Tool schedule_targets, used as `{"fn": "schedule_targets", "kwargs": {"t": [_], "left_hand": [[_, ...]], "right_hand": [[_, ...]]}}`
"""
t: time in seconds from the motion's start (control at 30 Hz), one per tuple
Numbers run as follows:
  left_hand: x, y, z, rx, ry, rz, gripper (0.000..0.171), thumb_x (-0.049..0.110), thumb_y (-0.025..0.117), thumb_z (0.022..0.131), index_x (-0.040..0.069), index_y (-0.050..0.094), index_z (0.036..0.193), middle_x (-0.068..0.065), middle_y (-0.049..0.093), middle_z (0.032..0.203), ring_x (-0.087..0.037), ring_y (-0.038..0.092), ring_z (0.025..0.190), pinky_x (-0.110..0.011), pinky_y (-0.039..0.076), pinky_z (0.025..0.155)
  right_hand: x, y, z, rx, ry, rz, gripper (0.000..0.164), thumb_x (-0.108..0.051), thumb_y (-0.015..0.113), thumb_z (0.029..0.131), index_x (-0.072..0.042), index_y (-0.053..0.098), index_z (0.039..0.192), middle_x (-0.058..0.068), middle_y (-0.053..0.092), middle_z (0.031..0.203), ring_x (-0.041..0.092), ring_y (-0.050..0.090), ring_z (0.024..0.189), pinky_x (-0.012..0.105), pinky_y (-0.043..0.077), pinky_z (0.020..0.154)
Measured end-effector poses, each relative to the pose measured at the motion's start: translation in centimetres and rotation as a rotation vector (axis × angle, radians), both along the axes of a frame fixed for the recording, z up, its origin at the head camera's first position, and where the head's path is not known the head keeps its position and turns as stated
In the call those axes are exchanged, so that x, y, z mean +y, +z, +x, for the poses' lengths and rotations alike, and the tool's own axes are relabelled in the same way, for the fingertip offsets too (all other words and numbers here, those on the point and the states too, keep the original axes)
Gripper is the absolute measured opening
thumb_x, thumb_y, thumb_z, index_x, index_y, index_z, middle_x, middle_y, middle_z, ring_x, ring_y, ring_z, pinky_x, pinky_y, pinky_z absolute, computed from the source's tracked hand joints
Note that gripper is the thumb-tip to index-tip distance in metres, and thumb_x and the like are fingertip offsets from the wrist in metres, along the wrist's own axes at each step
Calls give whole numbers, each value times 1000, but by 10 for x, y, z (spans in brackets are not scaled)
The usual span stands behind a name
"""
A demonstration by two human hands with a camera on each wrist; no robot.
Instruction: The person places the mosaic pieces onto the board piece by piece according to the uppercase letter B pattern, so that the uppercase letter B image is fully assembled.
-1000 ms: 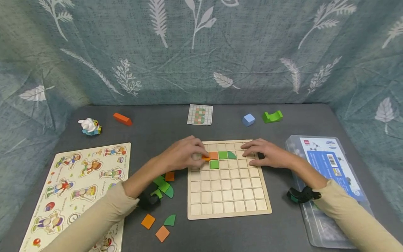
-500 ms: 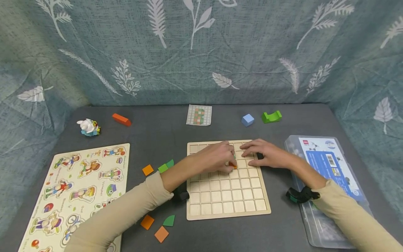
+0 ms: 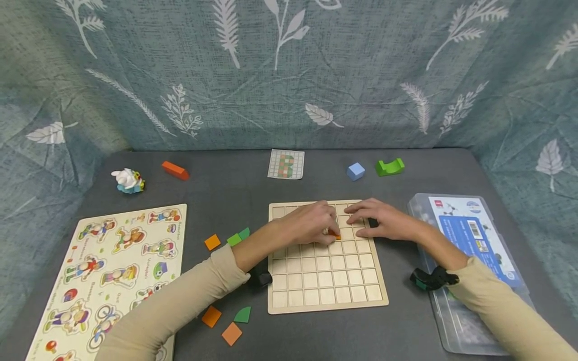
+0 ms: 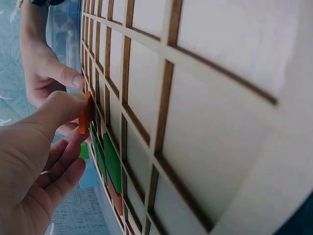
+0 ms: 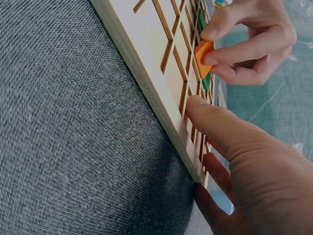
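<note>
My left hand (image 3: 311, 224) reaches over the gridded wooden board (image 3: 325, 281) and pinches an orange square tile (image 5: 204, 58) between thumb and fingers. The tile is tilted, close over the cells near the board's upper middle. Green tiles (image 4: 112, 161) and a salmon tile (image 4: 114, 197) lie in cells beneath that hand in the left wrist view; from the head view the hand covers them. My right hand (image 3: 384, 220) rests at the board's right edge with fingers spread, thumb and fingertips touching it.
Loose orange (image 3: 212, 242), green (image 3: 243, 315) and salmon tiles (image 3: 232, 334) lie left of the board. Further left is a picture puzzle (image 3: 131, 271); a plastic case (image 3: 469, 260) sits right. Behind are a pattern card (image 3: 286, 164), a blue cube (image 3: 355, 171) and a green block (image 3: 390, 167).
My left hand has carried the orange tile rightward across the board, from beside the salmon tile to the upper middle, and barely moved in the last half second. My right hand stayed put.
</note>
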State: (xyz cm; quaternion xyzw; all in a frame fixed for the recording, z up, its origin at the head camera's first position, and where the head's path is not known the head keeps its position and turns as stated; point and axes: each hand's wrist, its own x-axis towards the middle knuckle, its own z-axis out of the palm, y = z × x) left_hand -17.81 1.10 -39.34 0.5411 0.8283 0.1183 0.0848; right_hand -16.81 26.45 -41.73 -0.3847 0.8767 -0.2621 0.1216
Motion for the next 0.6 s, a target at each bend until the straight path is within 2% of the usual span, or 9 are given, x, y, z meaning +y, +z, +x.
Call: {"fn": "schedule_targets", "kwargs": {"t": [0.17, 0.4, 0.5, 0.6], "left_hand": [[1, 1, 1, 4, 13, -3, 11, 21, 67, 89, 20, 77, 93, 3, 70, 94, -15, 57, 92, -27, 46, 78], [-7, 3, 6, 81, -3, -44, 14, 31, 66, 92, 24, 78, 97, 3, 64, 100, -14, 51, 87, -24, 43, 71], [-26, 6, 11, 56, 42, 0, 17, 32, 65, 93, 24, 77, 102, 2, 62, 104, -13, 51, 90, -23, 43, 73], [-62, 11, 16, -25, 141, 61, 19, 30, 65, 94, 22, 75, 108, 1, 62, 110, -14, 52, 94, -25, 45, 72]], "right_hand": [[1, -1, -1, 7, 1, 4, 30, -20, 69, 90, -15, 67, 119, 11, 56, 138, 33, 49, 127, 52, 42, 100], [0, -2, 0, 10, 0, 2, 30, -20, 69, 90, -16, 67, 119, 10, 56, 138, 32, 48, 127, 52, 42, 99], [0, -2, 0, 10, 3, 3, 30, -20, 69, 90, -15, 67, 119, 11, 56, 137, 32, 48, 126, 52, 42, 99], [-1, -1, 1, 11, 5, 4, 30, -19, 69, 90, -15, 67, 119, 11, 56, 137, 32, 48, 126, 52, 42, 99]]}}
